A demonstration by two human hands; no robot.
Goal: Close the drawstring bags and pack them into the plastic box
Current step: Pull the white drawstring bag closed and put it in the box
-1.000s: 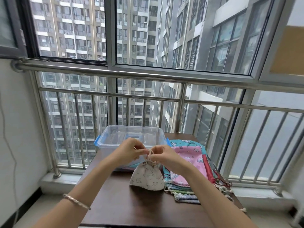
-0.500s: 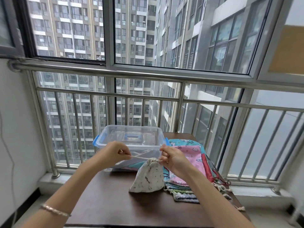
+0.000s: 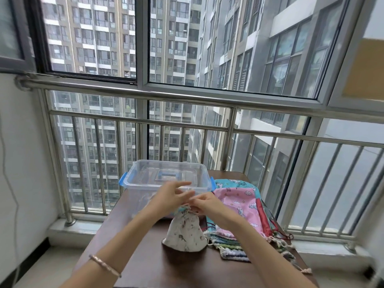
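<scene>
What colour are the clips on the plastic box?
Blue. The clips sit at either end of the clear plastic box, best seen in the head view.

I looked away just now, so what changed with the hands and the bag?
The left hand, which had drawn the cord out to the left, has come back to the neck of the white bag, beside the right hand, which pinches it there. The bag, the box and the pile of bags stayed put.
</scene>
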